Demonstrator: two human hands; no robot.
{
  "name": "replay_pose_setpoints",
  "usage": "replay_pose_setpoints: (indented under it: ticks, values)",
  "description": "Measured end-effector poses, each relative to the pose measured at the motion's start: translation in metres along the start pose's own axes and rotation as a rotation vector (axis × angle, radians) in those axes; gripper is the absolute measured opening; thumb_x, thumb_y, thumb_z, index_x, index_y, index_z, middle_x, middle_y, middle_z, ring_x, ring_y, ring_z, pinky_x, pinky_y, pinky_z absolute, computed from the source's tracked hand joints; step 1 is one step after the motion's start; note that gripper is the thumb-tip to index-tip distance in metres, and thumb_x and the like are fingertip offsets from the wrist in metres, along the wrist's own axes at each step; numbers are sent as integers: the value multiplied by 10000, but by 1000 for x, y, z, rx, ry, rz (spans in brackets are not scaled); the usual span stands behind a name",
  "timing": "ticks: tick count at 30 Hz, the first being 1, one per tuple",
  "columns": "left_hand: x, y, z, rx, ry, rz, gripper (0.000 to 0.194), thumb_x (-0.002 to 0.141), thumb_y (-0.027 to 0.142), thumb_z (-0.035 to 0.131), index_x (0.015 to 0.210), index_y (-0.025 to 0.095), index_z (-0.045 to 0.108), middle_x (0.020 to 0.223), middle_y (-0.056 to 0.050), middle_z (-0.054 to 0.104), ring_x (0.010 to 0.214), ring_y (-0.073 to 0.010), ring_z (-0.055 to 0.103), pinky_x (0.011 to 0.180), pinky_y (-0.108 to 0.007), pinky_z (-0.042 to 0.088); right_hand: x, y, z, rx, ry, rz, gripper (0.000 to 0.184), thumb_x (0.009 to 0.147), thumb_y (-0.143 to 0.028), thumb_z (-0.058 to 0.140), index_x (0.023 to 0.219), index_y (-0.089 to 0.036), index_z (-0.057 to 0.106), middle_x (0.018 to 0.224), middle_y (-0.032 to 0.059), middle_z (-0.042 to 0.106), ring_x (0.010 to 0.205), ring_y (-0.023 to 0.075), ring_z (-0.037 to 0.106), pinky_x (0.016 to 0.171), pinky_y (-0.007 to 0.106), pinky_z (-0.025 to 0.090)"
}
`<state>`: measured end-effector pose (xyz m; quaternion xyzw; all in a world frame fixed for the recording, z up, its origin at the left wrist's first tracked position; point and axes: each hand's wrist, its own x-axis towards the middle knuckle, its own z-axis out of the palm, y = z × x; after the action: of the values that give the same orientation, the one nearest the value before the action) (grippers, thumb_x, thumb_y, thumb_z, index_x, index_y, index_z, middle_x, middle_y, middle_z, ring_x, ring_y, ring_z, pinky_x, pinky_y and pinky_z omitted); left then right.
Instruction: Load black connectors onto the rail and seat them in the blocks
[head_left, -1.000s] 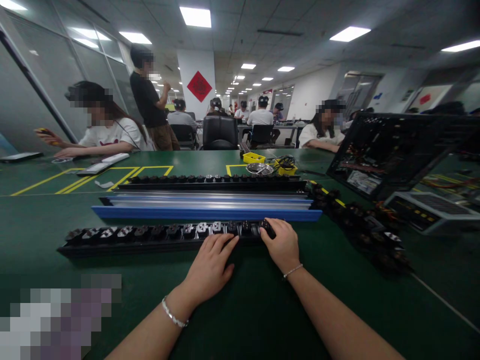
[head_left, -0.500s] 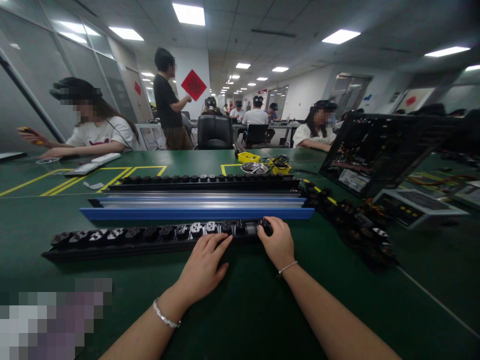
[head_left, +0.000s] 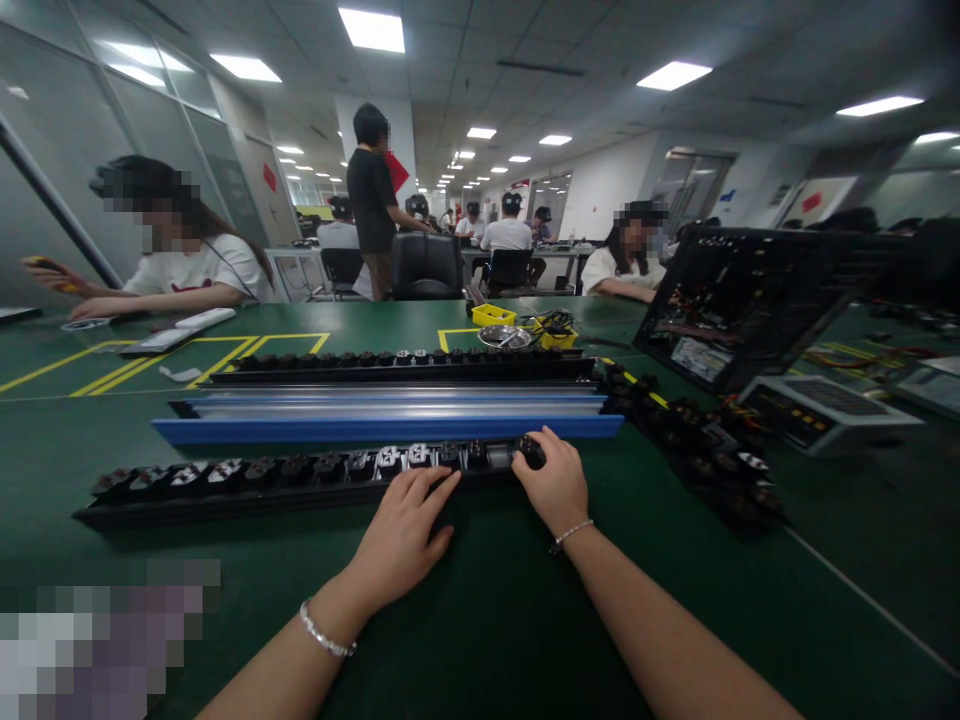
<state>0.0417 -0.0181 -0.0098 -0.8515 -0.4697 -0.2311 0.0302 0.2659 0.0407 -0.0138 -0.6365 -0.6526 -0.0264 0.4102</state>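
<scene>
A long black power strip [head_left: 225, 500] lies across the table before me, with a row of black and white socket modules [head_left: 296, 468] along it. My left hand [head_left: 405, 525] rests on its front edge, fingers stretched out and thumb apart. At the strip's right end, my right hand [head_left: 555, 485] grips a black socket module [head_left: 527, 452] between thumb and fingers. A bare gap in the channel [head_left: 499, 457] shows just left of that module. Whether the module is fully seated in the strip, I cannot tell.
Behind the strip lie blue-edged metal rails [head_left: 390, 430] and another socket strip [head_left: 330, 368]. Loose black modules [head_left: 694, 430] line the right side, near an open computer case [head_left: 757, 300] and a power supply [head_left: 832, 410]. A metal dish [head_left: 505, 337] and yellow bins [head_left: 493, 315] stand further back.
My hands keep nearly the same places on the strip and module. The view has shifted slightly. In the background, the standing person in black has moved to the right.
</scene>
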Motion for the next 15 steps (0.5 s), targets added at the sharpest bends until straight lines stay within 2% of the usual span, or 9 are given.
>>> replay_pose_setpoints:
  ticks: [6,15]
  values:
    - [-1,-1,1,4,-14,-9,618,783,238,525,1365,283,321,1327,-37,432,1213,-246,358,1026,-469,346,0,3,-2,-9,-17,41,320,730,-308,523,999,-174,635,1116,99,618,1182,258,446,961,406,359]
    - [-1,-3,3,-6,-23,-10,616,792,242,514,1371,284,308,1334,-38,417,1214,-248,346,1029,-476,333,2,2,-8,28,-57,188,335,728,-293,509,1021,-178,621,1165,103,590,1117,237,512,910,350,421]
